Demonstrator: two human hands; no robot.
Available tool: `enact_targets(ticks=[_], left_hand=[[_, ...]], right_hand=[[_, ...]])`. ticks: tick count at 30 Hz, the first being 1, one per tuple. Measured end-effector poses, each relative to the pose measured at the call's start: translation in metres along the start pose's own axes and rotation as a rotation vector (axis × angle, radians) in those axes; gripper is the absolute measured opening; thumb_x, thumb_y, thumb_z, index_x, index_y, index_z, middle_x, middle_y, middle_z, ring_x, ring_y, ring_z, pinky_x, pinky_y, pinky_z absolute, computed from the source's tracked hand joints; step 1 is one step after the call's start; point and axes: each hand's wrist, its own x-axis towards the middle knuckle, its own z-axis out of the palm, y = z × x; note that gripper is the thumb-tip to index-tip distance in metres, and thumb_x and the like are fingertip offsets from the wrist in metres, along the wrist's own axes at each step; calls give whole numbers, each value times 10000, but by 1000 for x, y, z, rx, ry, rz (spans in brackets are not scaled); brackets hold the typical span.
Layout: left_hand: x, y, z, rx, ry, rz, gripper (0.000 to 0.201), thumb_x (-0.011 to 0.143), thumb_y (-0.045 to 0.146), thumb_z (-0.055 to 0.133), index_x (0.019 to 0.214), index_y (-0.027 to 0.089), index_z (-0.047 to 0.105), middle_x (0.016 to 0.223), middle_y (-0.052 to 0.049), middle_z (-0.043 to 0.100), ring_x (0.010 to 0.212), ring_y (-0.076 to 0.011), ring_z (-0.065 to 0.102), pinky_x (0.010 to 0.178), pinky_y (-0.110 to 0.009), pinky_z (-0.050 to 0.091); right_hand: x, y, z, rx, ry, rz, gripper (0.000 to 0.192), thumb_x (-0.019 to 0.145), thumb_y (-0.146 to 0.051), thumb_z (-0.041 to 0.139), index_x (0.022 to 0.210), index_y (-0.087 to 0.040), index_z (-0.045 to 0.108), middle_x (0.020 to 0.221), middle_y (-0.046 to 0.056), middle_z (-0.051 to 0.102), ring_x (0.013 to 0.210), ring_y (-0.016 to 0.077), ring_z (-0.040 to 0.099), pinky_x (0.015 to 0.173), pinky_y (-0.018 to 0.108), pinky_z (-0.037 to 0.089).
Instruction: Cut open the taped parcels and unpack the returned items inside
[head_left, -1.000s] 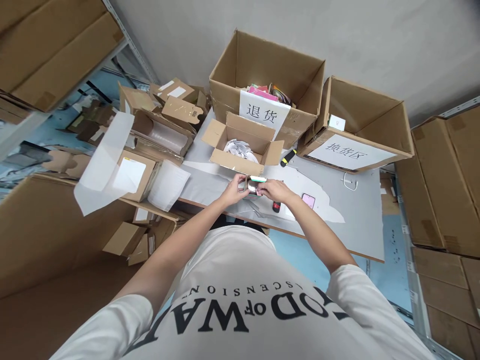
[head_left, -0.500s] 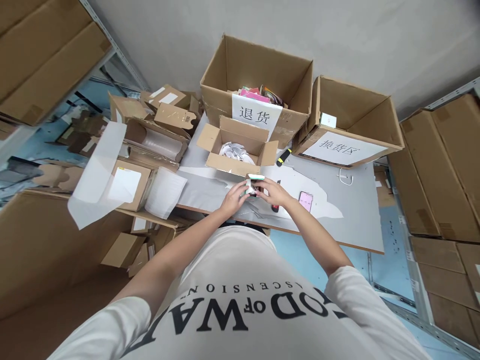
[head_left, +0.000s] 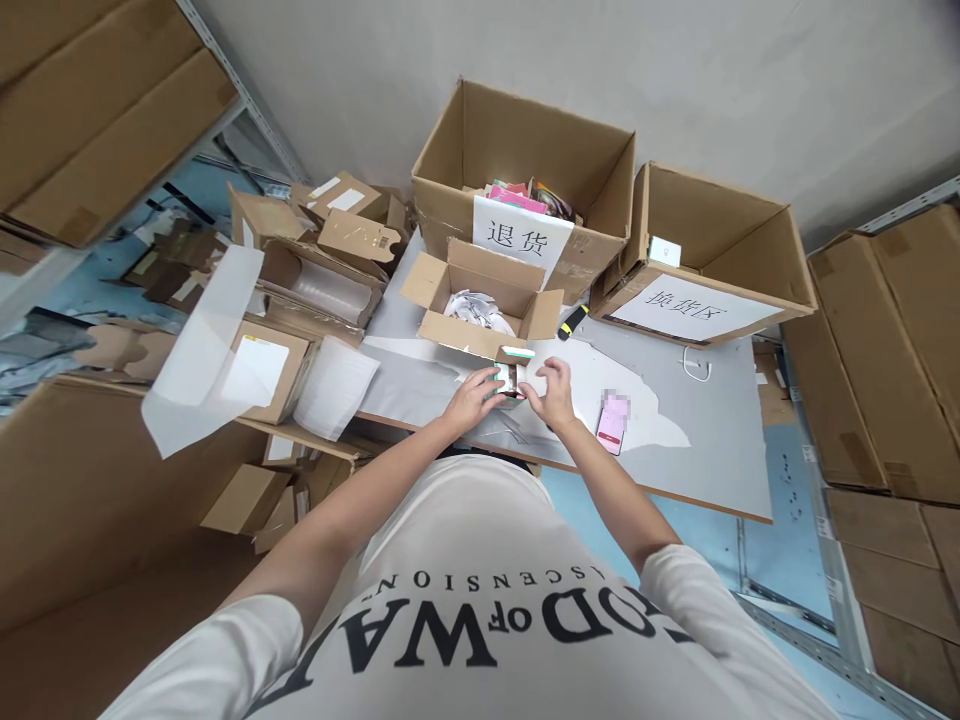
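Observation:
A small white box with green edges point(head_left: 508, 380) stands upright at the table's front, its lid flap point(head_left: 517, 353) raised. My left hand point(head_left: 474, 400) grips its left side with fingers and thumb. At the box's right edge is the thumb of my right hand point(head_left: 553, 398), while the other fingers are spread and lifted away from it. What lies inside the small box is too small to make out. Just behind it sits an open brown carton point(head_left: 457, 332) holding crumpled white paper point(head_left: 478, 311).
Two large cartons with paper signs, one left point(head_left: 592, 262) and one right point(head_left: 750, 285), line the wall. A yellow-black cutter point(head_left: 574, 322), a phone point(head_left: 611, 425) and a white cable point(head_left: 697, 368) lie on the grey table point(head_left: 720, 440). Cardboard boxes point(head_left: 300, 350) pile up on the left.
My right hand has loosened from the small box, its fingers rising and spreading. The left hand still holds the box. The phone's screen looks different, and the view has shifted slightly.

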Motion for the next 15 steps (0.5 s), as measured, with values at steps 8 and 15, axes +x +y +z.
enact_targets(ticks=[8, 15], left_hand=[[-1, -8, 1, -140, 26, -75, 263, 882, 352, 571, 1077, 188, 638, 1278, -133, 561, 1165, -233, 568, 960, -425, 497], [-4, -9, -2, -282, 36, -157, 262, 838, 347, 632, 1053, 196, 630, 1196, -123, 609, 1135, -244, 586, 911, -418, 526]], right_hand=[[27, -8, -18, 186, -348, -83, 408, 941, -395, 407, 1303, -223, 488, 1378, 123, 513, 1305, 239, 454, 1081, 462, 380], [13, -10, -10, 158, -478, -137, 273, 879, -321, 528, 1111, -186, 578, 1363, 160, 524, 1335, 260, 422, 1076, 486, 382]])
